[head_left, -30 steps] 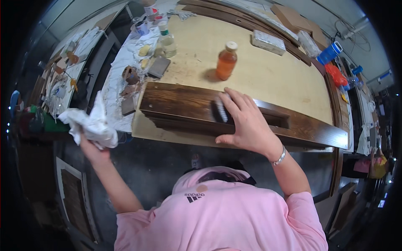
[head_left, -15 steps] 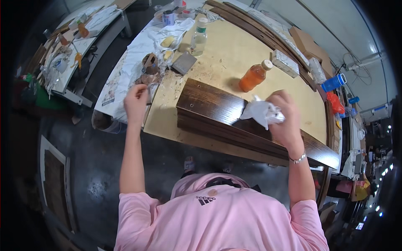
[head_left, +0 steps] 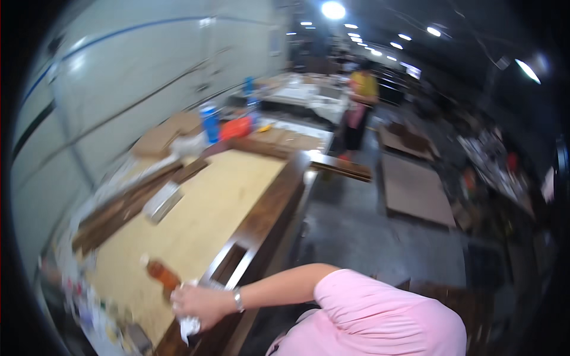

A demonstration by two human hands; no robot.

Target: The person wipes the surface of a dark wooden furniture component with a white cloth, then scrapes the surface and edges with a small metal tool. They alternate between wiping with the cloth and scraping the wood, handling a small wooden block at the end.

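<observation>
- The right hand (head_left: 200, 304) is closed around a crumpled white rag (head_left: 190, 325), which hangs below the fingers; a watch or bracelet shows at the wrist.
- The hand and rag rest on the near end of a long dark-stained wooden board (head_left: 267, 204), at the lower left of the view.
- The board lies along the right edge of the pale plywood worktable (head_left: 196, 219). Its long axis runs from the hand away toward the upper right, with its far end pointing at the blue container (head_left: 209, 121) and red object (head_left: 236, 127) at the table's far end.
- A rectangular slot (head_left: 228, 264) is cut in the board just beyond the hand.
- An amber bottle (head_left: 161, 274) with a white cap lies tilted on the table, just left of the hand.
- A small grey block (head_left: 161, 202) and dark wood strips (head_left: 119, 213) sit further left on the table.
- The left hand is out of view, so its state cannot be told.
- A person in a yellow top (head_left: 363, 89) stands well away in the background.
- Compared with half a second ago, the view has swung up from looking straight down to looking along the table into the workshop. The board, which earlier crossed the picture sideways, now runs away from the viewer. The left hand, then raised near the table edge, has left the picture. The right hand still grips the rag on the board.
</observation>
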